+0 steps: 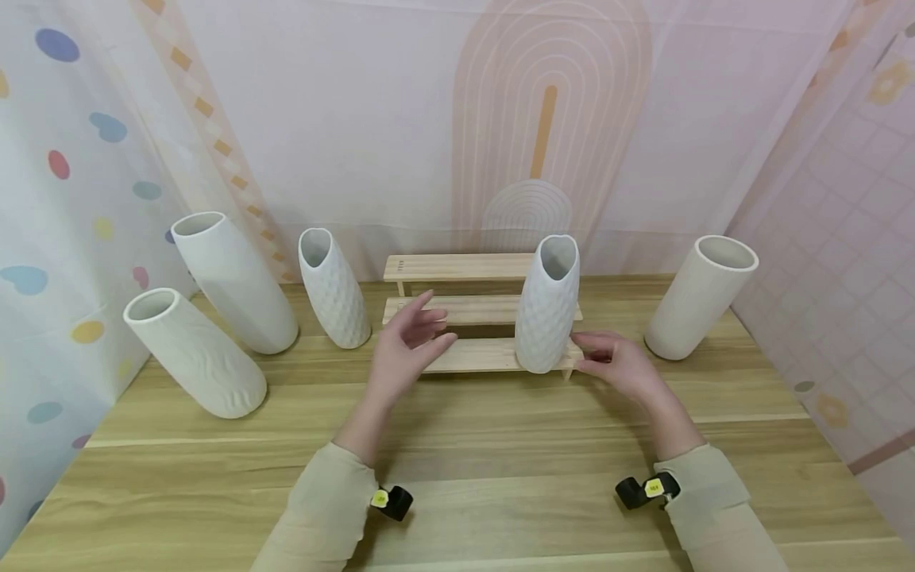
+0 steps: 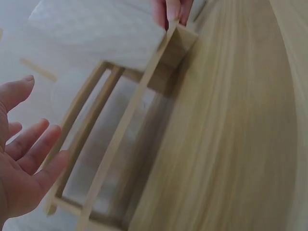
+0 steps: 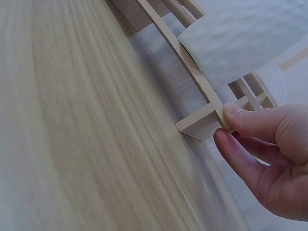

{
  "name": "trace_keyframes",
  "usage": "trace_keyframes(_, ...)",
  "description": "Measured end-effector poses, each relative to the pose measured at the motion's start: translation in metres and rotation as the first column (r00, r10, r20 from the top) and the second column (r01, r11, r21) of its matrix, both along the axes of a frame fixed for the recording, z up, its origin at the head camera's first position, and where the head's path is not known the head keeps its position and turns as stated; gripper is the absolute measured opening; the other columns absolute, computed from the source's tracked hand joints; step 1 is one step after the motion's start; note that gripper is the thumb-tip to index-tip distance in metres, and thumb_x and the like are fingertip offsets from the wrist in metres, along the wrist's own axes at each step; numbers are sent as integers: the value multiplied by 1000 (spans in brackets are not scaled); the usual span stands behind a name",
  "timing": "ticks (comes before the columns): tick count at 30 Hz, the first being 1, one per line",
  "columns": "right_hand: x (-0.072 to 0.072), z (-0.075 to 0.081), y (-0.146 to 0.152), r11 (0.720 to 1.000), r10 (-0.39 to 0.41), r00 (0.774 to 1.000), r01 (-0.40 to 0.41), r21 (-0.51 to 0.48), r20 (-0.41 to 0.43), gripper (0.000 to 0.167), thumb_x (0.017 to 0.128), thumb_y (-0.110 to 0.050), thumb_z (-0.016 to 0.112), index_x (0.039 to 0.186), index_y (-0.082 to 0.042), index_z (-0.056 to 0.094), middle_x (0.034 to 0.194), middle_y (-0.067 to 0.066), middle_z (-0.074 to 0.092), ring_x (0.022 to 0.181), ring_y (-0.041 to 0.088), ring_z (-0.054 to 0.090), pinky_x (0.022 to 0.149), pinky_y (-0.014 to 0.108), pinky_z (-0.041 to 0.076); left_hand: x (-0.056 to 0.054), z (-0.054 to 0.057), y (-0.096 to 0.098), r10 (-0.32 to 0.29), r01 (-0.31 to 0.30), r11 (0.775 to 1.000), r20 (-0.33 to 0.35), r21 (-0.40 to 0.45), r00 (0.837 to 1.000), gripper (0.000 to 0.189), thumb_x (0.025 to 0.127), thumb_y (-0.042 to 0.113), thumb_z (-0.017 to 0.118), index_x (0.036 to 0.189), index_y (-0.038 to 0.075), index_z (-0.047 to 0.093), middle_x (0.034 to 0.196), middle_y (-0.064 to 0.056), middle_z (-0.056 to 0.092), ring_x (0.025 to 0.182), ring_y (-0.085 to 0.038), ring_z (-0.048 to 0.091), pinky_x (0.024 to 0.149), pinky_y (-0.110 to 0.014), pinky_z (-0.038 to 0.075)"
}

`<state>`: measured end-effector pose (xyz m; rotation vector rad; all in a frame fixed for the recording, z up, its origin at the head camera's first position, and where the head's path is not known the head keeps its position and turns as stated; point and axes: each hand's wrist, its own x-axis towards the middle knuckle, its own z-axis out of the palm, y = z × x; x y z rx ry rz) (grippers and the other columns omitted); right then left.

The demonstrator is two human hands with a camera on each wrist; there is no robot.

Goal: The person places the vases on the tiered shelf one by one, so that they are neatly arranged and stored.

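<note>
A three-tier wooden stand [image 1: 472,356] stands at the back middle of the table. On its lowest tier, near the right end, a white dimpled vase [image 1: 546,318] is upright. My right hand [image 1: 620,367] pinches the right end of that lowest board between thumb and fingers, as the right wrist view shows with the stand [image 3: 202,84] and the vase [image 3: 250,38]. My left hand [image 1: 406,349] hovers in front of the stand's left part, fingers spread and holding nothing; the left wrist view shows this hand [image 2: 29,163] apart from the boards.
Left of the stand are a second dimpled vase [image 1: 334,294], a tall smooth vase [image 1: 239,286] and a wavy-patterned vase [image 1: 196,357]. A plain cylindrical vase [image 1: 700,298] stands at the right. Patterned curtains [image 1: 357,119] hang behind the wooden table [image 1: 500,492].
</note>
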<state>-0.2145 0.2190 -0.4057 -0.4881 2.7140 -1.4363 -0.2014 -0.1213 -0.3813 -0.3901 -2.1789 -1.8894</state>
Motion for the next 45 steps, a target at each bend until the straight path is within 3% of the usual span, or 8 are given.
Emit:
trace_keyframes(5, -1, -2, 1, 1000, -5, 1000, 5, 6, -2, 44, 91, -5, 71, 131, 9, 58, 135, 28, 54, 110, 41, 59, 94, 49, 50, 3, -5, -30, 63, -63, 998, -11, -13, 998, 65, 83, 1, 78, 142, 2, 51, 119, -21, 67, 106, -32, 66, 91, -32, 53)
trace_keyframes(9, -1, -2, 2, 1000, -5, 1000, 6, 13, -5, 43, 91, -4, 70, 131, 9, 58, 135, 28, 54, 111, 41, 59, 94, 49, 50, 4, -2, -51, 142, -141, 990, -53, 17, 988, 60, 83, -6, 76, 139, -2, 52, 116, -26, 66, 98, -20, 68, 87, -24, 54)
trace_keyframes(13, -1, -2, 3, 1000, 0, 1000, 0, 13, -6, 43, 91, -3, 70, 131, 9, 58, 135, 29, 53, 111, 41, 59, 94, 49, 50, 4, 4, -69, 266, -255, 961, -108, 107, 958, 54, 82, -11, 74, 133, -6, 56, 109, -22, 69, 92, -10, 68, 85, -22, 54)
trace_keyframes(18, -1, -2, 3, 1000, 2, 1000, -2, 10, 0, 44, 92, -4, 70, 132, 9, 57, 136, 29, 53, 112, 41, 59, 94, 49, 49, 4, 15, -85, 368, -341, 921, -133, 188, 920, 53, 83, -7, 74, 133, -1, 58, 107, -5, 72, 95, -13, 68, 86, -22, 53)
trace_keyframes(22, -1, -2, 3, 1000, -1, 1000, 1, 12, 9, 45, 92, -5, 70, 133, 8, 57, 137, 28, 52, 114, 41, 57, 96, 51, 48, 2, 25, -96, 421, -384, 896, -148, 225, 895, 54, 82, -6, 76, 133, 0, 59, 109, -5, 70, 99, -18, 65, 87, -24, 52)
trace_keyframes(28, -1, -2, 2, 1000, 7, 1000, -7, 9, 2, 44, 92, -4, 69, 132, 9, 57, 136, 29, 52, 113, 42, 58, 95, 52, 49, -2, 36, -110, 484, -457, 872, -172, 173, 858, 61, 81, -3, 77, 137, 8, 56, 120, -8, 66, 109, -19, 59, 92, -28, 48)
trace_keyframes(36, -2, -2, 2, 1000, 6, 1000, -6, 5, -3, 44, 92, -4, 70, 132, 9, 57, 136, 29, 52, 112, 42, 59, 95, 53, 49, -14, 44, -122, 486, -494, 869, -144, -26, 862, 73, 80, 10, 82, 145, 16, 49, 131, -10, 60, 119, -21, 55, 98, -32, 46)
trace_keyframes(45, -2, -3, 2, 1000, 0, 1000, 0, 12, 4, 44, 92, -3, 69, 132, 9, 57, 137, 29, 52, 113, 42, 58, 95, 51, 49, -32, 41, -133, 354, -365, 909, -89, -202, 931, 91, 82, 16, 82, 156, 14, 30, 146, -12, 47, 130, -27, 46, 106, -49, 40)
